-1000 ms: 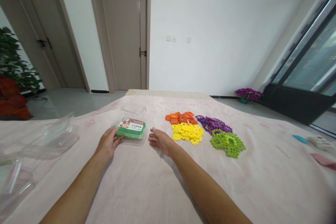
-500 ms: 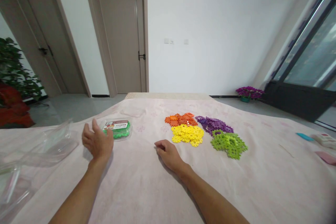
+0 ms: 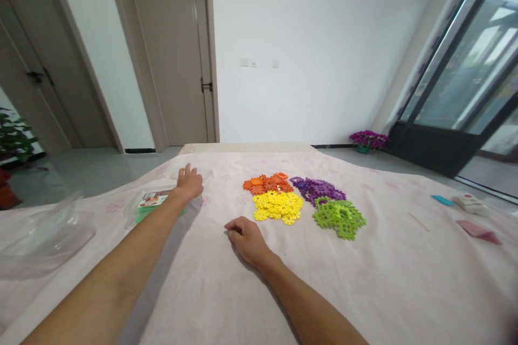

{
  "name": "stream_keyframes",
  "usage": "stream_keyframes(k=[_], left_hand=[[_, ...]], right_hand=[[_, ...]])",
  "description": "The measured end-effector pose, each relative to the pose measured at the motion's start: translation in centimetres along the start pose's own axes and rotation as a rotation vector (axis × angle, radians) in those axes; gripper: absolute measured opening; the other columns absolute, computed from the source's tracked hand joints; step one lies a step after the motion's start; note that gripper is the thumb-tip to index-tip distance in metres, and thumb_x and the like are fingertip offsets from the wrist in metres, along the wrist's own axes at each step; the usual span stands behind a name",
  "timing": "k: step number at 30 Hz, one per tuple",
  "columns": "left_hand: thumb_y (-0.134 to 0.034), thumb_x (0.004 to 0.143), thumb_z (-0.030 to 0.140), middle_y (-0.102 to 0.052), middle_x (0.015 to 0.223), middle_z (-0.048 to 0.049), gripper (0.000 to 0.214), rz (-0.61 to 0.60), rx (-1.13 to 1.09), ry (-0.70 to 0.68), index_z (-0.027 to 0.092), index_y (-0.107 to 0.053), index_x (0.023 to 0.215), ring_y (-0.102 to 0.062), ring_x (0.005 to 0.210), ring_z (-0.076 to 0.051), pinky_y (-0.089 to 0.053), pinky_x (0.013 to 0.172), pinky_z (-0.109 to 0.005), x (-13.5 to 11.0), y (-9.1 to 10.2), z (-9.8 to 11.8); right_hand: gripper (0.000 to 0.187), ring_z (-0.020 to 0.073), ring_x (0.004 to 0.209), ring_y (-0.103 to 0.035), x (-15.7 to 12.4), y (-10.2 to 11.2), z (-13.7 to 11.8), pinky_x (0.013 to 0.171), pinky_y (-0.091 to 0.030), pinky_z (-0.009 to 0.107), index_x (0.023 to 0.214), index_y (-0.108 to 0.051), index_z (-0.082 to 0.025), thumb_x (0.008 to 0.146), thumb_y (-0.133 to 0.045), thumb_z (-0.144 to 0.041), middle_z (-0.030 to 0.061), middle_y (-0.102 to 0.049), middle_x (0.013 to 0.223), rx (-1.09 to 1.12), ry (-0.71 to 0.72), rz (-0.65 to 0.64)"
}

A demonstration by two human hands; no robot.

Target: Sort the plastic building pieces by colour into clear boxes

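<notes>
My left hand (image 3: 189, 181) reaches far forward over the pink cloth (image 3: 226, 291), fingers stretched out and open, at a faint clear plastic lid that I can barely make out. A clear box of green pieces with a label (image 3: 150, 201) lies just left of my left forearm, partly hidden by it. My right hand (image 3: 246, 236) rests on the cloth with its fingers curled under and nothing visible in them. Beyond it lie piles of plastic pieces: orange (image 3: 267, 183), yellow (image 3: 278, 207), purple (image 3: 318, 188) and lime green (image 3: 339, 216).
Empty clear plastic containers (image 3: 44, 232) lie at the left edge. A teal item (image 3: 443, 200), a white item (image 3: 469, 204) and a pink item (image 3: 478, 228) lie at the far right. Doors, a purple flower pot (image 3: 369, 140) and a glass sliding door stand beyond.
My left hand let go of the box of green pieces after sliding it left, then reached forward past it. My right hand drew back a little and curled. The view turned right.
</notes>
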State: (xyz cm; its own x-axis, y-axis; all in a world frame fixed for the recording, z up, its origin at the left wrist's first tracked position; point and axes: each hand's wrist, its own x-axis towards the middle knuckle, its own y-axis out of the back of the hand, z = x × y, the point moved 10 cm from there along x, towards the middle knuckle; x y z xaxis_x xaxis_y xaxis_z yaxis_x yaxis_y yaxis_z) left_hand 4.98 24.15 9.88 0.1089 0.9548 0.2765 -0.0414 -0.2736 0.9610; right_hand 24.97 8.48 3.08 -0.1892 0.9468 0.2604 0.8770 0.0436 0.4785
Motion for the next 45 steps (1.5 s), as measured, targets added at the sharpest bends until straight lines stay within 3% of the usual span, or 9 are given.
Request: stream_keyframes(k=[6,16,22,30,33,36,41,43,45], left_hand=[[-0.056,0.071,0.003,-0.064,0.119,-0.0258,0.013,-0.043,-0.044,-0.049,0.007,-0.066,0.078,-0.032,0.140,-0.043,-0.023,0.112,-0.056,1.1,-2.0,0.1],[-0.054,0.069,0.002,-0.067,0.114,-0.0206,0.025,0.022,-0.070,-0.221,0.011,-0.070,0.086,-0.042,0.136,-0.036,-0.023,0.115,-0.051,-0.4,-0.5,3.0],[-0.046,0.073,-0.001,-0.066,0.119,-0.0219,0.042,0.039,-0.028,-0.304,0.006,-0.071,0.106,-0.047,0.133,-0.033,-0.029,0.116,-0.048,-6.6,0.8,8.6],[-0.037,0.082,-0.001,-0.066,0.125,-0.0222,0.048,0.066,-0.131,-0.429,0.005,-0.070,0.117,-0.048,0.136,-0.030,-0.027,0.120,-0.047,-15.7,3.6,16.0],[-0.044,0.078,0.001,-0.069,0.118,-0.0199,0.047,0.064,-0.400,-0.454,0.015,-0.075,0.110,-0.050,0.136,-0.032,-0.022,0.122,-0.050,-17.8,4.1,17.6],[-0.046,0.077,0.002,-0.070,0.117,-0.0172,0.049,0.049,-0.557,-0.476,0.022,-0.076,0.110,-0.051,0.135,-0.033,-0.022,0.122,-0.054,-19.5,4.9,18.5],[-0.055,0.082,0.014,-0.060,0.140,-0.0053,0.048,0.176,-0.635,-0.494,0.035,-0.069,0.123,-0.044,0.141,-0.029,-0.020,0.123,-0.053,-20.2,9.2,15.6],[-0.059,0.084,0.025,-0.054,0.146,-0.0064,0.048,0.325,-0.655,-0.294,0.031,-0.063,0.131,-0.037,0.145,-0.030,-0.019,0.123,-0.052,-18.9,10.3,11.2],[-0.066,0.081,0.038,-0.047,0.151,-0.0107,0.063,0.350,-0.741,-0.051,0.026,-0.052,0.142,-0.036,0.144,-0.031,-0.021,0.122,-0.053,-17.4,9.0,6.6]], right_hand=[[0.022,0.0152,0.089,-0.065,0.0,-0.2,0.0,0.083,-0.047,0.025,0.093,-0.077,-0.020,0.081,-0.061,-0.013,0.0023,-0.073,0.093,0.007,0.010,-0.014],[0.023,0.0152,0.080,-0.065,0.3,-0.4,0.7,0.077,-0.049,0.027,0.086,-0.076,-0.021,0.075,-0.059,-0.011,0.0010,-0.071,0.084,0.113,-0.007,0.017],[0.027,0.0138,0.060,-0.061,0.2,0.7,3.7,0.051,-0.049,0.026,0.100,-0.068,-0.017,0.079,-0.057,-0.031,0.0042,-0.066,0.086,0.580,-0.271,0.220],[0.065,0.0236,0.109,-0.061,-0.4,4.8,2.7,0.069,-0.055,0.029,0.135,-0.052,-0.024,0.081,-0.060,-0.060,0.0121,-0.050,0.143,0.675,-0.201,0.421],[0.065,0.0240,0.110,-0.059,-0.1,5.8,2.6,0.065,-0.055,0.026,0.131,-0.056,-0.024,0.079,-0.061,-0.061,0.0111,-0.053,0.140,0.589,-0.219,0.417],[0.052,0.0214,0.097,-0.061,0.1,6.1,3.1,0.058,-0.051,0.023,0.114,-0.066,-0.020,0.081,-0.057,-0.058,0.0094,-0.066,0.112,0.528,-0.244,0.390],[0.040,0.0160,0.076,-0.060,0.0,5.8,4.6,0.050,-0.046,0.020,0.098,-0.071,-0.016,0.082,-0.052,-0.048,0.0075,-0.066,0.090,0.590,-0.269,0.424],[0.039,0.0152,0.074,-0.059,0.0,5.7,4.9,0.047,-0.045,0.020,0.095,-0.071,-0.016,0.081,-0.051,-0.046,0.0082,-0.067,0.094,0.589,-0.275,0.436],[0.036,0.0153,0.074,-0.060,0.0,5.6,4.9,0.046,-0.045,0.020,0.091,-0.070,-0.016,0.079,-0.050,-0.043,0.0083,-0.068,0.096,0.575,-0.277,0.444]])
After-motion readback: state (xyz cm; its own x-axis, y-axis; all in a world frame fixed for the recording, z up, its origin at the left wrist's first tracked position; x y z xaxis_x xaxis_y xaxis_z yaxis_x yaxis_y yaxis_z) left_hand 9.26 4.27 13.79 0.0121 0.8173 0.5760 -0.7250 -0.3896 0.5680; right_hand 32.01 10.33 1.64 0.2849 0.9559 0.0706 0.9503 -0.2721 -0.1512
